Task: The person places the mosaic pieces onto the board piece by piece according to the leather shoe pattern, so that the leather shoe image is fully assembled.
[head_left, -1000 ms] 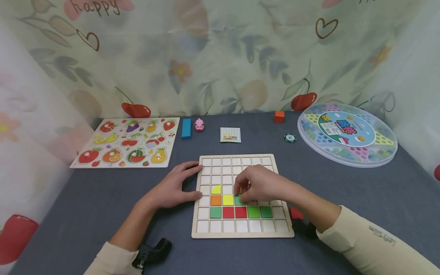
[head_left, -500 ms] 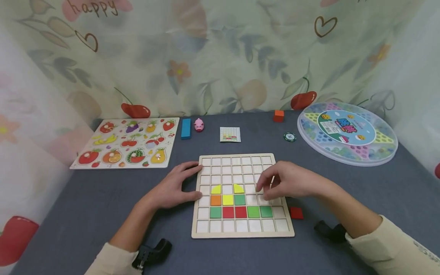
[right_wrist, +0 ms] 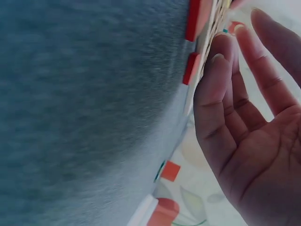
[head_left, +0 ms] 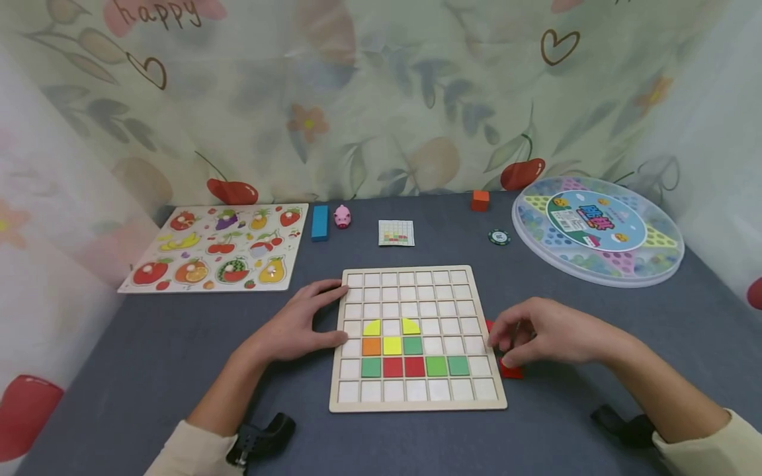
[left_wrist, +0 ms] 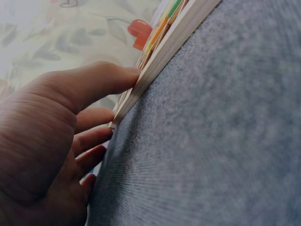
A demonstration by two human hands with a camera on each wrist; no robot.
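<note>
A wooden grid board (head_left: 419, 404) lies flat on the table with white squares. Set in its cells are yellow quarter-round tiles (head_left: 411, 326), an orange tile (head_left: 372, 346), a yellow square tile (head_left: 392, 346), green tiles (head_left: 458, 366) and red square tiles (head_left: 393, 367). My left hand (head_left: 297, 324) touches the board's left edge with thumb and fingertips, as the left wrist view also shows. Over the right edge hovers my right hand (head_left: 544, 334), fingers loosely bent, holding nothing. Beneath it lie two loose red tiles (right_wrist: 191, 68), one partly covered by the fingers in the head view.
Behind the board stand a small pattern card (head_left: 395, 233), a poker chip (head_left: 499, 237), an orange cube (head_left: 479, 201), a pink pig figure (head_left: 342, 217) and a blue block (head_left: 319, 223). A fruit puzzle (head_left: 202, 291) is at left, a round game box (head_left: 595, 231) at right.
My right hand has let go of the yellow quarter-round tile, now in its cell, and moved right off the board to the red tiles. The left hand keeps its place.
</note>
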